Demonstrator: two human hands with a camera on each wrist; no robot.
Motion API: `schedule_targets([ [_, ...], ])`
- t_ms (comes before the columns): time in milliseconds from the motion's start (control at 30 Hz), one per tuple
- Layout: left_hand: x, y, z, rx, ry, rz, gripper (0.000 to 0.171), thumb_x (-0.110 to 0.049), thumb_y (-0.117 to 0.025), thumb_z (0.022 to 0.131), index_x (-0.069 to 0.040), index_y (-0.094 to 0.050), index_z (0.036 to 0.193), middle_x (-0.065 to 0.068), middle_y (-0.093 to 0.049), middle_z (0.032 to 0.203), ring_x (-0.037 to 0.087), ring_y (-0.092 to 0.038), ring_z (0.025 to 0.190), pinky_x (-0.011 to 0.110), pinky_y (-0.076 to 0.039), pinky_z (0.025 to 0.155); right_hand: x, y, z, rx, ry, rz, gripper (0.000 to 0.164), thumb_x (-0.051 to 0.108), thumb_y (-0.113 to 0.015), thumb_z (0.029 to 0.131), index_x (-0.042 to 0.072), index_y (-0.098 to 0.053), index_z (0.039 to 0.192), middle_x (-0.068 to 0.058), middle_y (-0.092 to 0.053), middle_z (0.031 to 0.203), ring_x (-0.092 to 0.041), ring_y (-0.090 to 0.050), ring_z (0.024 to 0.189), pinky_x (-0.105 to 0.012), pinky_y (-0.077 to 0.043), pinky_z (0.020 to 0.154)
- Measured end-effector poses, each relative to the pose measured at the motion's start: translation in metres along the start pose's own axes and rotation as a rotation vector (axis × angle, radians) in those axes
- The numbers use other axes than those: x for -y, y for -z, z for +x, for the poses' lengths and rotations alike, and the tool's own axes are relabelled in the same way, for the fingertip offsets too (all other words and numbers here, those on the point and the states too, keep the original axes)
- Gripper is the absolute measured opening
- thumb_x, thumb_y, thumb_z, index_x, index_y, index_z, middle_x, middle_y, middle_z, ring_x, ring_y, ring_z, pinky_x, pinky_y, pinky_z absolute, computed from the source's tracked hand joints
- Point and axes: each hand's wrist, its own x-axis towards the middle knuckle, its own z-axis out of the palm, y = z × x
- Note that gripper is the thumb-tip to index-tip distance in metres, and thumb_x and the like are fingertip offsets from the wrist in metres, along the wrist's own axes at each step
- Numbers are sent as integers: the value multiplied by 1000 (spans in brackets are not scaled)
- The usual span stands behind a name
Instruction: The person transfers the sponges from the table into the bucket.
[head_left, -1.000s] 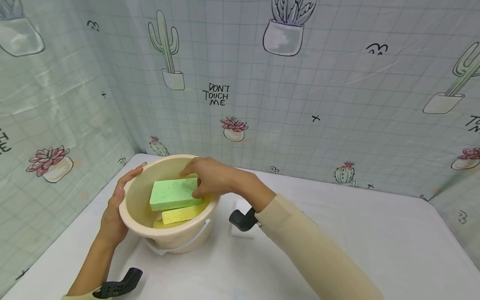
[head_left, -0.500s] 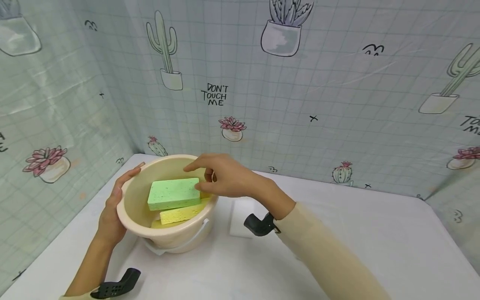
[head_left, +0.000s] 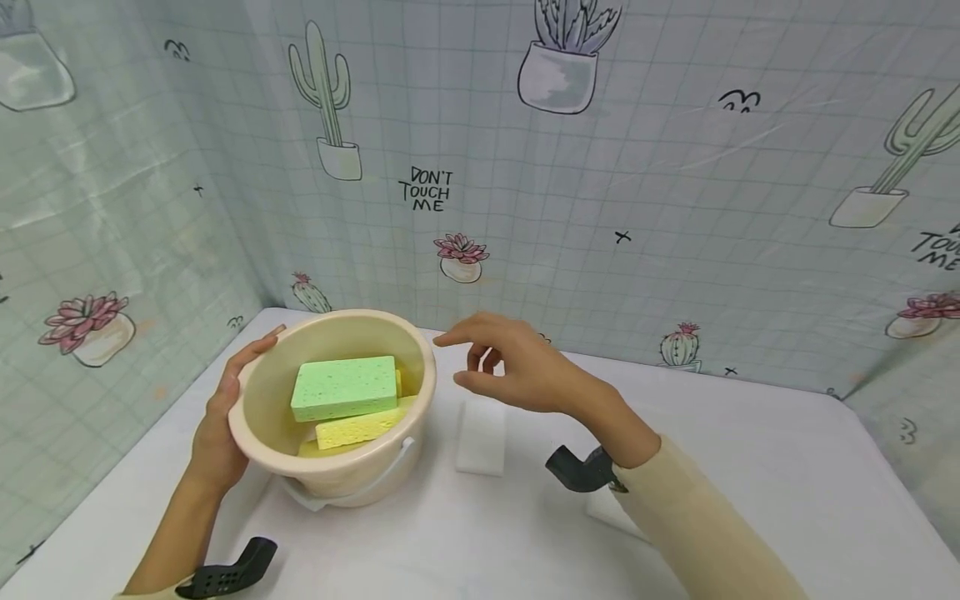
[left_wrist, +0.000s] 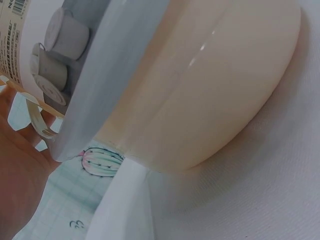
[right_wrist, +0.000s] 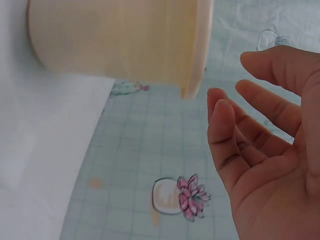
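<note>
A cream bucket (head_left: 345,471) with a pale grey handle (head_left: 360,487) stands at the left of the table. My left hand (head_left: 221,417) holds it at the left side of its rim; in the left wrist view the fingers lie beside the handle's end. Inside, a green sponge (head_left: 345,387) lies on top of a yellow sponge (head_left: 356,429), with more yellow below and behind it. My right hand (head_left: 525,362) hangs in the air just right of the bucket, fingers loosely bent and nothing between them. In the right wrist view it is apart from the bucket's rim (right_wrist: 200,50).
A flat white rectangular piece (head_left: 480,437) lies on the white table (head_left: 720,467) right of the bucket. Under the right sleeve another white piece (head_left: 611,510) shows in part. A cactus-print curtain (head_left: 675,183) encloses the back and sides.
My right hand has drawn back from the green sponge, out of the bucket to the right, leaving the sponge inside. The left hand stays at the rim.
</note>
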Motion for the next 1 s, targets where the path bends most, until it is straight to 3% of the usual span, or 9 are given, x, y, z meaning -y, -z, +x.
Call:
schedule_targets([
  [400,0,1,0,18,-13,5,51,-27,-19,103,-2,-28,147,10,-20,156,18,-17,143,20,-25,108,-27,-10,-45,-83,-46,73,41,12,-69,88,19,-59,127,10,-59,118,-9,-59,88,-26,-53,75],
  [700,1,3,-2,2,-5,18,52,-27,-19,103,-2,-29,147,10,-20,156,19,-17,142,20,-24,108,-55,-30,-68,-122,-97,160,44,13,-70,88,24,-58,129,10,-58,122,-21,-60,97,-30,-53,78],
  [867,0,2,-2,8,-6,20,51,-27,-20,103,-2,-28,147,10,-20,156,20,-17,142,20,-25,108,-72,-46,-78,-108,-153,204,46,9,-69,88,19,-57,130,1,-56,128,-29,-58,106,-35,-52,84],
  [1000,-1,2,-1,18,-8,7,51,-27,-20,103,-2,-28,147,10,-20,156,19,-17,142,20,-25,108,-69,-53,-82,-107,-187,213,49,0,-70,84,8,-55,131,-8,-53,130,-35,-53,113,-44,-50,88],
])
